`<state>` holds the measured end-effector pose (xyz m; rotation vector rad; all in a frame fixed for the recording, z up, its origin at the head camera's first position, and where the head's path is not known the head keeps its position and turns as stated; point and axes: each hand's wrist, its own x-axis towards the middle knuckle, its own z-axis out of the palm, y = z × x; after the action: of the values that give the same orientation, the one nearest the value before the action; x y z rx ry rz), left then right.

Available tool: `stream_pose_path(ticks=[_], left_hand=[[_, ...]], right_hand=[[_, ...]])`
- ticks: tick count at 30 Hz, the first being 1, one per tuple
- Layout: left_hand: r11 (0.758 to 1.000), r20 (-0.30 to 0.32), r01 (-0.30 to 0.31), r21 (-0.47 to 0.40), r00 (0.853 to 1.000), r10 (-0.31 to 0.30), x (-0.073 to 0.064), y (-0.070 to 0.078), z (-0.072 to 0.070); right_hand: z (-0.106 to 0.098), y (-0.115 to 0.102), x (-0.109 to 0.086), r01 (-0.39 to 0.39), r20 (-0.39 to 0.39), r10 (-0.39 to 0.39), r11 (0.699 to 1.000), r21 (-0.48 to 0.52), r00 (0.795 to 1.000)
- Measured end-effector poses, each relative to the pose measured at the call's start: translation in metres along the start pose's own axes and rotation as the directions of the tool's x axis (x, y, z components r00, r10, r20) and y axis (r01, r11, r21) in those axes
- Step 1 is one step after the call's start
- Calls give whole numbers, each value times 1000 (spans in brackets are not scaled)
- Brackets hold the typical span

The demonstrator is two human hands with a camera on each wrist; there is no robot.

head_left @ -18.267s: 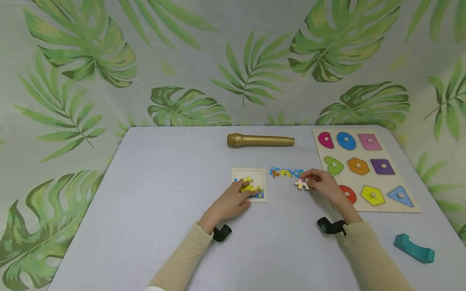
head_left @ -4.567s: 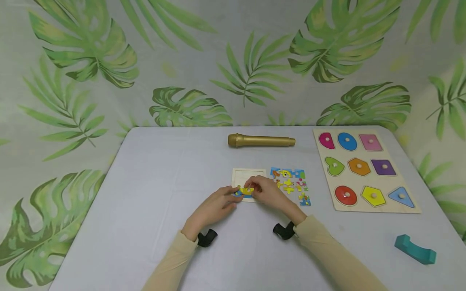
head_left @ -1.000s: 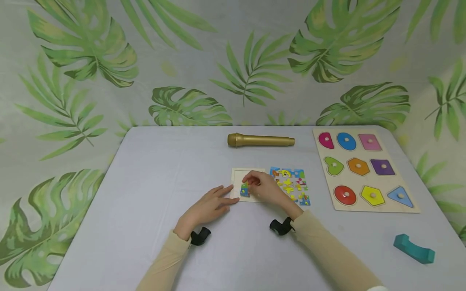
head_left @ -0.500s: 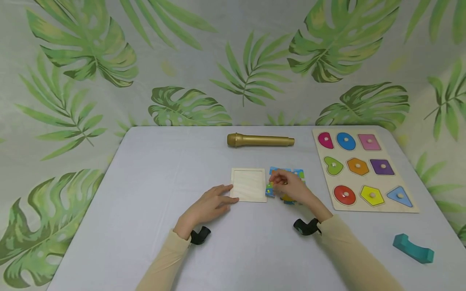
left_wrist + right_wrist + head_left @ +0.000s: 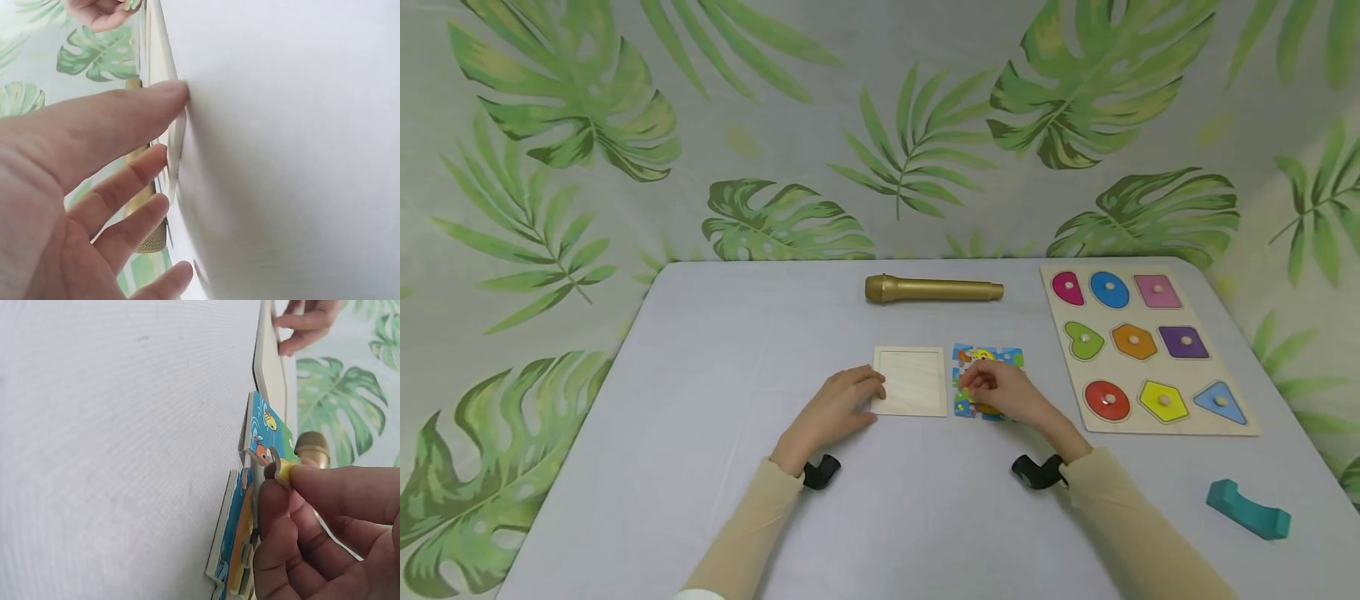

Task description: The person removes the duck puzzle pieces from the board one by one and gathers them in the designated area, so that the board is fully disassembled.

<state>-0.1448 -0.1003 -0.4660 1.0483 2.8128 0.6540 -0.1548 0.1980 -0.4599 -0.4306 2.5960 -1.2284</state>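
My right hand (image 5: 1009,392) is over the jigsaw pieces to the right of the wooden puzzle tray (image 5: 910,414). In the right wrist view its thumb and forefinger pinch the yellow tab of a jigsaw puzzle piece (image 5: 272,425) with fish on blue. Other jigsaw pieces (image 5: 1013,357) lie together beneath and behind this hand, partly hidden by it. The square tray shows its bare pale wood floor. My left hand (image 5: 838,408) is at the tray's left edge, with loosely bent fingers touching the rim; in the left wrist view the thumb (image 5: 150,103) reaches along that edge.
A gold toy microphone (image 5: 934,290) lies behind the tray. To the right is a wooden board (image 5: 1142,425) with several coloured knobbed shapes. A teal arched block (image 5: 1247,510) sits near the front right. A leaf-patterned cloth hangs beyond the table's back edge.
My right hand has carried the last puzzle piece from the tray rightward to the other pieces, baring the tray's floor. My left fingers have drawn in slightly at the tray's left edge.
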Motion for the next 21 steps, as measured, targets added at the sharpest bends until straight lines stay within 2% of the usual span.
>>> stream_pose_path(ticks=[6,13,21], left_hand=[[1000,-15,0,7,1000,0,3,0,-2],[999,-19,-8,-32,1000,7,3,-2,-2],[997,-13,-5,-80,1000,4,3,-6,-2]], right_hand=[[4,-4,-1,24,-11,-25,998,-64,1000],[8,-3,-2,43,-29,-47,993,-111,998],[6,-6,-6,74,-37,-78,993,-89,996]])
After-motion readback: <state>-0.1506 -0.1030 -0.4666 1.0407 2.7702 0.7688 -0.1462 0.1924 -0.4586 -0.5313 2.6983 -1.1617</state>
